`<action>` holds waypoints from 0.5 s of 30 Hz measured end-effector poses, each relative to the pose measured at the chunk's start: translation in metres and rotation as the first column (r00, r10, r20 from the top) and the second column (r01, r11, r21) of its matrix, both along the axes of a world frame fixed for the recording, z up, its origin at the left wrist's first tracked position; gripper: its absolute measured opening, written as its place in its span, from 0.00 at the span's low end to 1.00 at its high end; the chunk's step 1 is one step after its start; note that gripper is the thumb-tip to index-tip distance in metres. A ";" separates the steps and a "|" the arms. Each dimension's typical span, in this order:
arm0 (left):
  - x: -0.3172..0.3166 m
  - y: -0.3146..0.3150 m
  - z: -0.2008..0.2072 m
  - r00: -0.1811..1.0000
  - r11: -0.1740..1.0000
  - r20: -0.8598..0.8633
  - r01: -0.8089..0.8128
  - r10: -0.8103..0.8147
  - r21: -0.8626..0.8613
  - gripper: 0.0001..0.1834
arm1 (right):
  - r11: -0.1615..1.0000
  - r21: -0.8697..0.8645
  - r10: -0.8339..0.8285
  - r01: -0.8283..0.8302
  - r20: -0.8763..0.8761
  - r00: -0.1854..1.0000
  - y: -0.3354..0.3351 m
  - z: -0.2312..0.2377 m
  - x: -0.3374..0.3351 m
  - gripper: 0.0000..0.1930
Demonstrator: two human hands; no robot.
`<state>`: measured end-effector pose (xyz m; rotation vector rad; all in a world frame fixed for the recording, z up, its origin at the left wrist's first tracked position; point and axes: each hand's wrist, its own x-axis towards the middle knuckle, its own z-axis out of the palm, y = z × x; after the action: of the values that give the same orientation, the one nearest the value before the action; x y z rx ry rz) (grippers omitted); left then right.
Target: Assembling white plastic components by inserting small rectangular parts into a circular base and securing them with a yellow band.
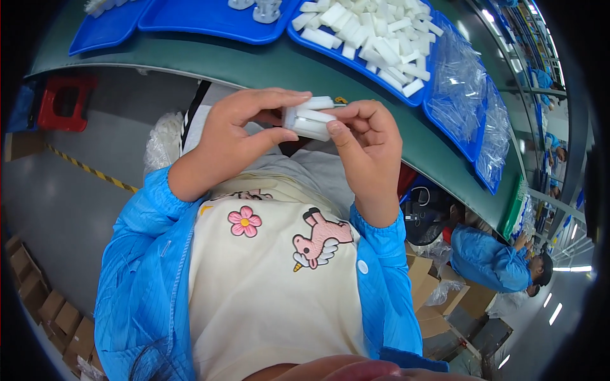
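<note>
Between my two hands, just off the near edge of the green worktable (pixel 254 66), is a small white and translucent plastic part (pixel 310 120) with long white strips along it. My left hand (pixel 238 120) grips its rounded end between thumb and fingers. At the other end, the thumb and forefinger of my right hand (pixel 370 143) close on the white strips. Its far side is hidden by my fingers. Beyond my hands, a blue tray (pixel 357 61) bears a heap of white rectangular blocks (pixel 384 47).
Another blue tray (pixel 190 26) holds transparent moulded parts (pixel 267 11). Thin transparent plastic pieces (pixel 454 95) fill trays on the right. A red stool (pixel 65 105) stands on the floor at left. Cardboard boxes (pixel 438 292) and a co-worker in blue (pixel 489 257) are at right.
</note>
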<state>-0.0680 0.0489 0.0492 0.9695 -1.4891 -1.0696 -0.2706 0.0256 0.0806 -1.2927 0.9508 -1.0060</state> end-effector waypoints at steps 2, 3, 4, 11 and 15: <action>0.004 0.000 -0.004 0.995 1.000 -0.095 -0.024 0.025 0.017 0.25 | 0.999 -0.039 -0.032 0.032 0.023 0.999 -0.004 0.001 -0.007 0.08; 0.005 0.001 -0.004 0.994 1.000 -0.108 -0.010 0.011 0.010 0.25 | 0.979 -0.184 -0.099 0.085 -0.067 0.993 -0.011 0.000 -0.013 0.06; 0.008 0.001 -0.006 0.986 1.000 -0.167 -0.012 0.014 0.016 0.24 | 0.936 -0.329 -0.180 0.123 -0.149 0.972 -0.018 -0.001 -0.020 0.05; 0.019 -0.002 -0.015 0.921 0.996 -0.388 0.008 0.028 0.092 0.23 | 0.562 -0.739 -0.792 0.371 -0.351 0.500 -0.078 0.021 -0.126 0.08; 0.018 -0.003 -0.012 0.905 0.978 -0.425 0.093 -0.005 0.187 0.22 | 0.631 -0.756 -0.740 0.175 -0.518 0.430 -0.104 0.023 -0.156 0.10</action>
<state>-0.0500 0.0456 0.0371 0.7747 -1.0649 -1.3905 -0.4264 -0.0783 0.1035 -2.2123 1.9355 -1.2423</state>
